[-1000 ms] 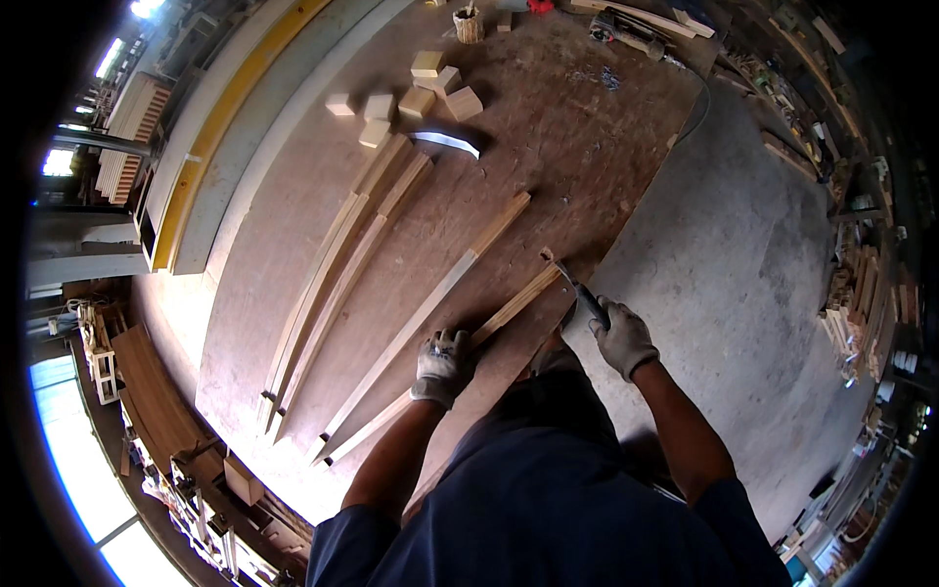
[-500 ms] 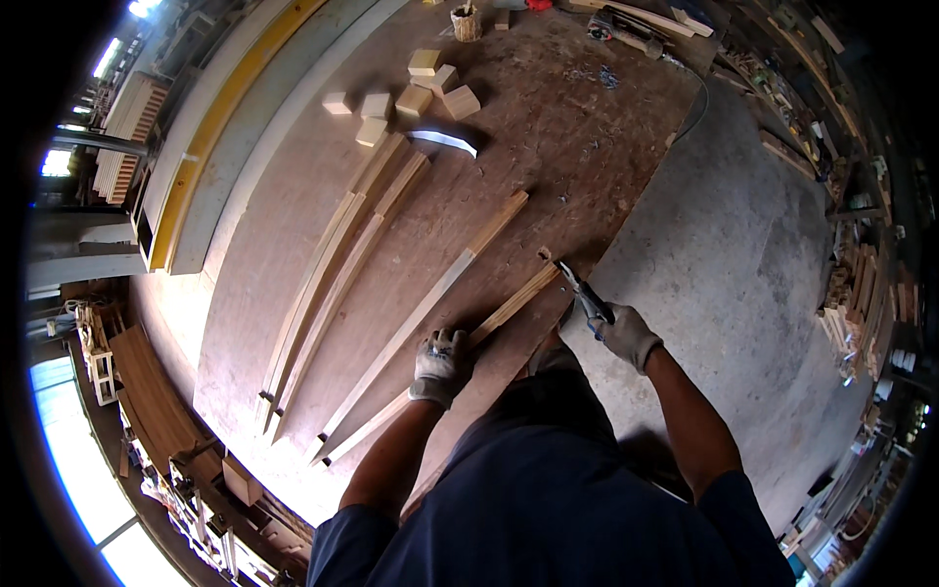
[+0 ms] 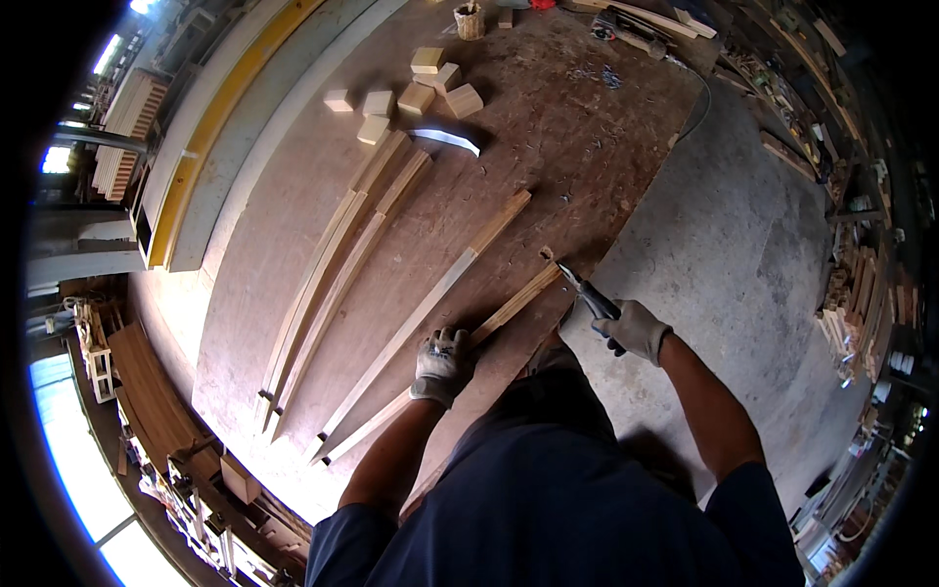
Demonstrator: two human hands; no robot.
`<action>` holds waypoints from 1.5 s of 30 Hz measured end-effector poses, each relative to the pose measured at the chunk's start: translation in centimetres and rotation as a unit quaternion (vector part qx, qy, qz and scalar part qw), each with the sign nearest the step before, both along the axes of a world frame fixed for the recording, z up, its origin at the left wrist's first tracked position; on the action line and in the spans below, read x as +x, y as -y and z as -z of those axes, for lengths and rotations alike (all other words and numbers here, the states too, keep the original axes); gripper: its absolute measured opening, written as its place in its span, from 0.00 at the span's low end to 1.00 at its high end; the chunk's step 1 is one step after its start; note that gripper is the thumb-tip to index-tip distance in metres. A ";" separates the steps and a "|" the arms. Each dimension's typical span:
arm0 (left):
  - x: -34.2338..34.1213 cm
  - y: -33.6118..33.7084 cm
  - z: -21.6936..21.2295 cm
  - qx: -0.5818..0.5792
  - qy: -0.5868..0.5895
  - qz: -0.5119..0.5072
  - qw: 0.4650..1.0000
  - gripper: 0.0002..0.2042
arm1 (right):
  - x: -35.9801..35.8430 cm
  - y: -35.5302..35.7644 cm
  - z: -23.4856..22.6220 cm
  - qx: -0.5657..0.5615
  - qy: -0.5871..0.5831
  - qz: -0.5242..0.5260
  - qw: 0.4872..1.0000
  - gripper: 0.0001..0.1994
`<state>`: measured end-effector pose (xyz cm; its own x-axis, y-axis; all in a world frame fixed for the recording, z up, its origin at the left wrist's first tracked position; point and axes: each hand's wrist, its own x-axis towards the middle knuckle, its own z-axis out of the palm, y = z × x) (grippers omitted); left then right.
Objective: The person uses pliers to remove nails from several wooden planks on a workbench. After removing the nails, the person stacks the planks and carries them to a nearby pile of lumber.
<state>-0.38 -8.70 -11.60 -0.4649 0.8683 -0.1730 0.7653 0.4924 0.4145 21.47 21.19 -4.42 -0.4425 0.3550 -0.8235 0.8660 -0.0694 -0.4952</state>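
I wear grey work gloves on both hands. My left hand [image 3: 443, 364] presses down on a long thin wooden strip [image 3: 509, 305] that lies near the front edge of a brown plywood workbench [image 3: 587, 147]. My right hand [image 3: 634, 330] grips a pair of pliers [image 3: 585, 291] whose jaws touch the far end of that strip. A second long strip [image 3: 430, 293] lies just beyond it, roughly parallel.
Two more long curved strips [image 3: 337, 274] lie to the left. Several small wooden blocks [image 3: 416, 93] and a white curved piece [image 3: 445, 139] sit at the far end of the bench. A grey concrete floor [image 3: 743, 254] spreads to the right, with lumber stacked along the walls.
My right hand has shifted the pliers slightly down along the strip's end. My left hand has stayed pressed on the strip.
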 end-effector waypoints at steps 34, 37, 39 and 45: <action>0.2 3.8 0.0 0.064 0.021 -0.045 0.997 0.17 | 3.0 3.1 9.5 0.171 0.019 0.167 0.971 0.16; 0.9 7.6 -1.4 0.028 0.001 -0.093 0.995 0.16 | 3.5 3.2 8.5 0.264 0.055 0.068 0.960 0.16; 1.2 10.8 -0.3 0.021 -0.020 -0.133 0.991 0.15 | 4.7 3.6 9.3 0.193 0.017 0.136 0.972 0.12; 0.4 15.3 -1.7 0.005 -0.017 -0.124 0.992 0.09 | 9.3 5.8 11.1 0.051 -0.066 0.321 0.943 0.11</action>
<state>-0.03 -24.00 -9.90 -0.6703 0.7277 -0.1454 0.6345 0.6636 0.3962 30.81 15.35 -15.57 -0.2058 0.6597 -0.7228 0.5925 -0.5039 -0.6285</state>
